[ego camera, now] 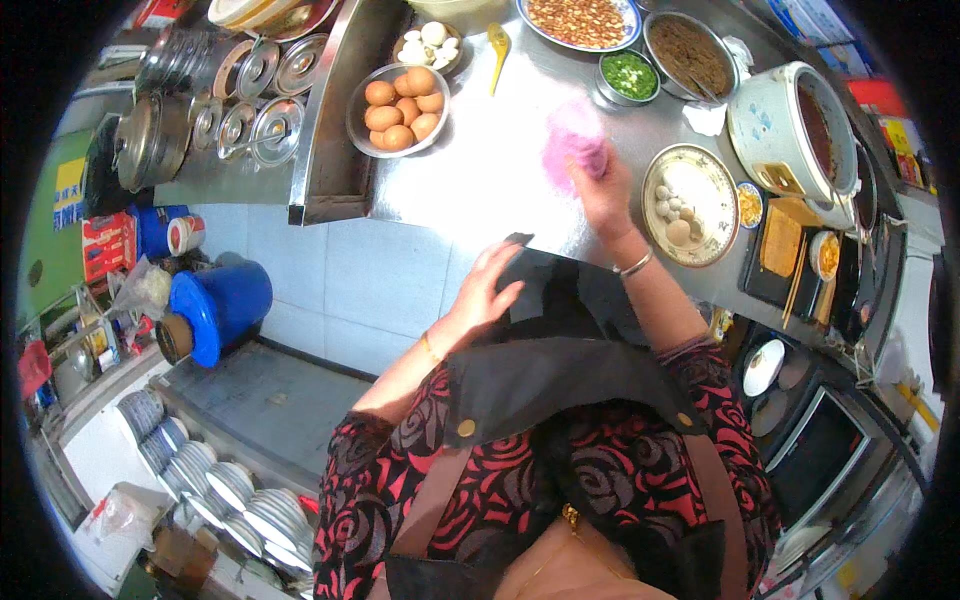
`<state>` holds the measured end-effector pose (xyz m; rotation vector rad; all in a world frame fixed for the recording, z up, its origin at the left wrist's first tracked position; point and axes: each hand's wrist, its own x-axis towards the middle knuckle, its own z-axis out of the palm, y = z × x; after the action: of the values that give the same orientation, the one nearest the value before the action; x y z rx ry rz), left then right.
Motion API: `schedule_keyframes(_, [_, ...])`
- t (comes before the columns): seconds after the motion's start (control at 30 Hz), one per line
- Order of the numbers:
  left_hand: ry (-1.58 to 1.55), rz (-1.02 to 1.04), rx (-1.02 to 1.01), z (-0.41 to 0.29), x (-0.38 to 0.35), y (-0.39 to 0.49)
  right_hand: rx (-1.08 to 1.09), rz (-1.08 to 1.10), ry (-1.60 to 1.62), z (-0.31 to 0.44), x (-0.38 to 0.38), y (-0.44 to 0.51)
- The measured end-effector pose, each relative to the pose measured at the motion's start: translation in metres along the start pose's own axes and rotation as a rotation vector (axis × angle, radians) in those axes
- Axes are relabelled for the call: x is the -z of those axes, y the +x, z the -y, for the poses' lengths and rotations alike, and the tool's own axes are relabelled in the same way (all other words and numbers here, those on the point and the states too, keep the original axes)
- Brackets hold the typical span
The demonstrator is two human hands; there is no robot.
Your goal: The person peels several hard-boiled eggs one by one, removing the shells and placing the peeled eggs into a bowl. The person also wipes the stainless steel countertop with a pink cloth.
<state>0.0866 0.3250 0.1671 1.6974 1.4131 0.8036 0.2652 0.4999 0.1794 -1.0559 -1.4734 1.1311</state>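
My right hand [604,196] presses a pink cloth [574,142] onto the stainless steel counter [480,180], its fingers closed over the cloth. Lower and to the left, my left hand [486,289] holds nothing, fingers apart, beside the counter's front edge and my black apron. A patterned plate [709,240] with pale balls and a brown round item lies right of my right hand. Beyond the cloth is a steel bowl of chopped green herbs [630,76]. Brown eggs [397,112] fill a bowl at the counter's left, with peeled eggs [431,45] behind them.
A yellow spoon [496,56] and a plate of chopped nuts [577,22] lie at the back. A metal bowl of dark food [688,56] and a large cooker [787,135] stand right. Lidded steel pots [150,142] are left; a blue bin [225,307] stands below, near stacked bowls [225,480].
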Motion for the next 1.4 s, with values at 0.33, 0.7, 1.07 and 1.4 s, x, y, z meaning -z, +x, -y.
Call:
schedule_keyframes(0.33, [-0.129, -0.214, 0.725, 0.088, -0.010, -0.178, 0.406, 0.407, -1.148, -0.104, -0.057, 0.041])
schedule_keyframes(0.7, [-0.190, -0.194, 0.896, 0.120, -0.027, -0.233, 0.075, 0.176, -1.395, -0.124, -0.113, 0.131])
schedule_keyframes(1.07, [-0.382, -0.083, 0.959, 0.129, -0.035, -0.219, 0.017, 0.655, -1.184, -0.073, -0.139, 0.013])
schedule_keyframes(1.4, [0.011, 0.070, 0.690, 0.130, -0.005, -0.174, 0.376, 0.773, -0.866, -0.063, -0.043, -0.075])
